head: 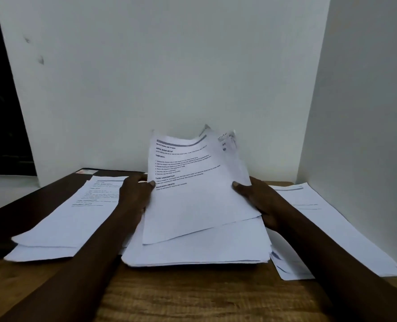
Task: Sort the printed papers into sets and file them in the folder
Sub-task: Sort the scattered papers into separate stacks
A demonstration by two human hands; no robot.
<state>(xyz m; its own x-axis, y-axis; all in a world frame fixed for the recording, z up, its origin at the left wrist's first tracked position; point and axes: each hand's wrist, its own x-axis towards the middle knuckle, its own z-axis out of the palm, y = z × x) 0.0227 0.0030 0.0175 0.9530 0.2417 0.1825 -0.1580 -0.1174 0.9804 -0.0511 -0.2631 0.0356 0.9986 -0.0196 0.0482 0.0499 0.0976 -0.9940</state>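
Observation:
A thick stack of printed papers (197, 247) lies in the middle of the wooden table (181, 296). Its top sheets (192, 182) are lifted and tilted toward me, printed text facing up. My left hand (135, 191) pinches the left edge of the lifted sheets, thumb on top. My right hand (260, 201) grips their right edge, thumb on the front. A smaller pile of papers (76, 217) lies to the left, partly on a dark folder (41, 198). Another set of papers (327, 228) lies to the right.
A white wall (169, 77) stands right behind the table, and a white side panel (367, 112) closes off the right. A dark window area (2, 112) is at the far left. Bare wood shows along the table's front edge.

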